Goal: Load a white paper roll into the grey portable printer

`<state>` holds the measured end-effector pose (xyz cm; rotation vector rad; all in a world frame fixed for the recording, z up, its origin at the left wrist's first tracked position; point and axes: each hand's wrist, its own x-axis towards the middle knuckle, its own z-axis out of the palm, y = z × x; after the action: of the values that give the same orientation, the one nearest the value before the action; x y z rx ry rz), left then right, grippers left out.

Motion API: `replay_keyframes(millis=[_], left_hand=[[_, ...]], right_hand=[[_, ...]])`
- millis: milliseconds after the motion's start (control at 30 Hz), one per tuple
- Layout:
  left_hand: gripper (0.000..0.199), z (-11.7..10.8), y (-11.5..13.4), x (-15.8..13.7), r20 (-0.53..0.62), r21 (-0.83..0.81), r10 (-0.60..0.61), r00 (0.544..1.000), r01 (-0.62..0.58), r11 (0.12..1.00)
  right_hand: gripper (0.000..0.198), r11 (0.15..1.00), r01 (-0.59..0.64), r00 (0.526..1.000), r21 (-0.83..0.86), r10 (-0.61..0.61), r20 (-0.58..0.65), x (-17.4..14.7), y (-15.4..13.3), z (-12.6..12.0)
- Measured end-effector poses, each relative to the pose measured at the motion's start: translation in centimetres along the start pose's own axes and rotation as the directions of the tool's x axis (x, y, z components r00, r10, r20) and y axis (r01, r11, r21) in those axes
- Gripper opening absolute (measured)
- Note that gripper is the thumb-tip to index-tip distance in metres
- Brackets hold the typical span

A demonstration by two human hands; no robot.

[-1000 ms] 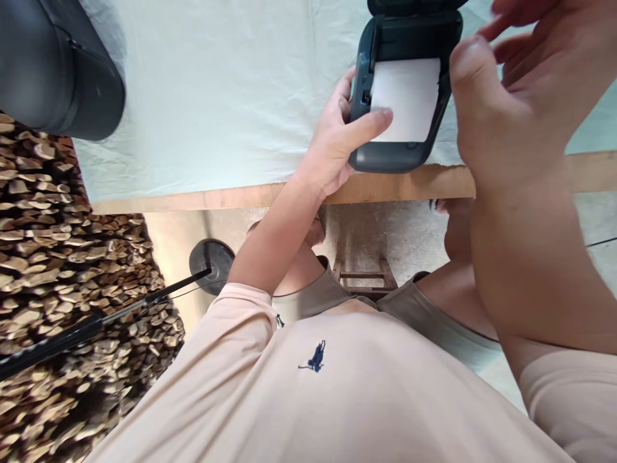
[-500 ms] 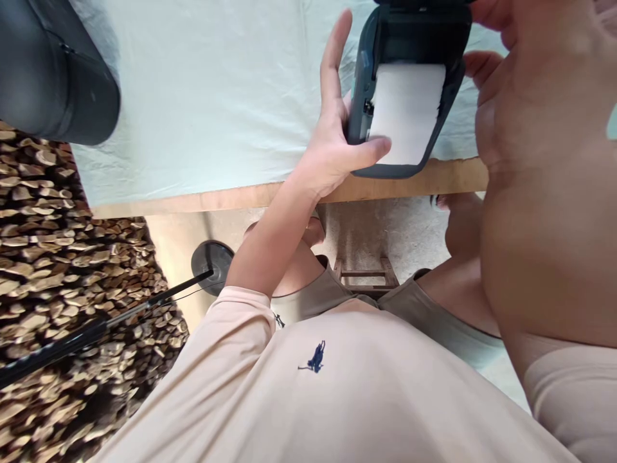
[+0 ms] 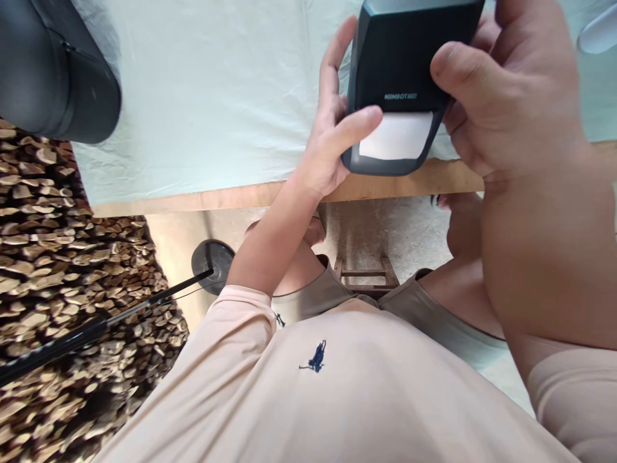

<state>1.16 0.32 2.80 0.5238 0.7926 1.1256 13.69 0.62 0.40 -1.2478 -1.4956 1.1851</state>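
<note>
A dark handheld label printer (image 3: 405, 64) marked NIIMBOT is held above the front edge of the table. Its lid lies over the body, and a white label strip (image 3: 400, 136) shows below the lid's edge. My left hand (image 3: 332, 138) grips the printer's left side, with the thumb over the strip's upper left corner. On the right side, my right hand (image 3: 501, 90) is closed around the printer, its thumb on the lid. The far end of the printer runs out of the picture.
A pale cloth covers the wooden table (image 3: 216, 96). A dark bag or case (image 3: 58, 77) stands at the left. Beside the wood-chip-patterned surface (image 3: 72, 283), a black stand (image 3: 212, 267) has a round base. A white object (image 3: 600, 32) lies at the upper right.
The printer's lid, raised before, has come down over the compartment and covers most of the white labels. My right hand has moved onto the lid, thumb on top; the left stays on the side.
</note>
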Motion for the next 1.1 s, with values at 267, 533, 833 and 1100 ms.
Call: replay_keyframes(millis=[267,533,833,1100], left_hand=[[0.019,-2.4,-0.4,0.5,0.268,0.236,0.015,0.963,-0.081,0.968],[0.026,-3.5,-0.5,1.7,0.284,0.079,-0.058,0.957,0.037,0.996],[0.016,-4.5,-0.8,2.3,0.151,0.072,-0.089,0.984,0.079,0.994],[0.027,-4.4,-0.6,2.4,0.215,0.039,-0.13,0.968,0.124,0.992]], right_hand=[[0.064,0.997,-0.076,0.99,-0.032,0.079,0.113,-0.2,-0.8,0.0],[0.062,0.997,-0.061,0.995,-0.05,0.065,0.074,-0.2,-1.3,-0.3],[0.059,1.0,-0.004,0.987,0.017,0.001,0.161,-0.6,-1.5,-0.6],[0.073,0.993,-0.028,0.989,-0.111,0.044,0.139,-0.7,-1.3,-1.0]])
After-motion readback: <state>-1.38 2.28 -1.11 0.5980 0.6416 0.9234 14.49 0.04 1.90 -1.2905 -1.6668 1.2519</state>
